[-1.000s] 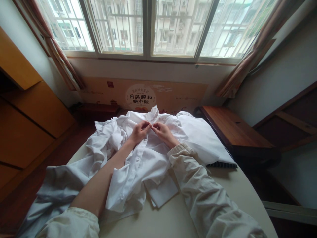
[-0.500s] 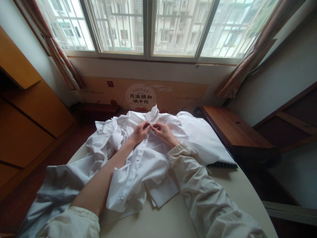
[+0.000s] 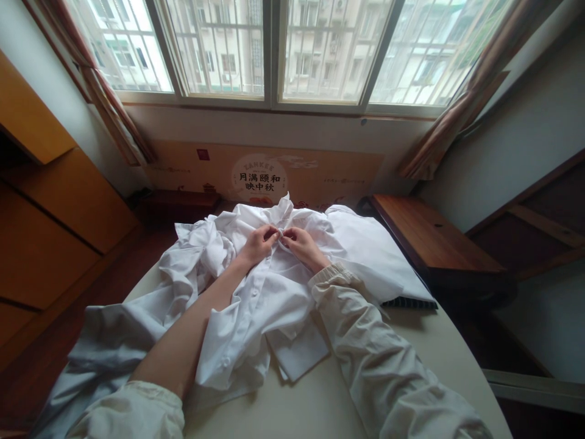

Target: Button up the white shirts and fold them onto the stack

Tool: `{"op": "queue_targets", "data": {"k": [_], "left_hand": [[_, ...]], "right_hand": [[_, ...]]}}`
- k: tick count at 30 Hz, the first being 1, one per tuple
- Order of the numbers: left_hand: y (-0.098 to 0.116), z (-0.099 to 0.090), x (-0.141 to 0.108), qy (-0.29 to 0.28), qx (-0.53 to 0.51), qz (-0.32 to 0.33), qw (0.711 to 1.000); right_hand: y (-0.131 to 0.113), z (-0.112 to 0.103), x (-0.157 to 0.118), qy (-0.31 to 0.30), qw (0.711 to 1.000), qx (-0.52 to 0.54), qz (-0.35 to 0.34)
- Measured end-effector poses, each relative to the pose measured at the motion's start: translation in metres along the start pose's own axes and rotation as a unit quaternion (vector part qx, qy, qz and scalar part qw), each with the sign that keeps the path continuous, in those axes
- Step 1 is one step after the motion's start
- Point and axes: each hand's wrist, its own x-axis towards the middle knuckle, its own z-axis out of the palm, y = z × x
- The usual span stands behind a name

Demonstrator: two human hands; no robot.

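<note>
"Where's the white shirt (image 3: 287, 305)?"
"Rumpled across the worktop (image 3: 439, 360), middle toward far edge."
"And the grip?"
"Left hand (image 3: 258, 245) and right hand (image 3: 303, 246), both nearly closed, pinch its front placket (image 3: 255, 294) just beside each other."

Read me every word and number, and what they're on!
"月满颐和" and "映中秋": on the tan panel under the window.
"…ANKEE": same panel, curved above; first letter blurred.
Small print around them, marks on the red square: too tiny to read.
No readable numbers.
</note>
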Motion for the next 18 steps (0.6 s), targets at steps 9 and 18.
{"op": "queue_targets", "data": {"k": [9,18], "left_hand": [[-0.005,-0.001,0.001,0.000,-0.037,0.006,0.999],[0.003,0.000,0.000,-0.003,-0.041,0.005,0.999]], "right_hand": [[-0.015,-0.009,-0.003,-0.017,0.998,-0.048,-0.032],[-0.007,-0.006,-0.002,-0.032,0.999,0.032,-0.008]]}}
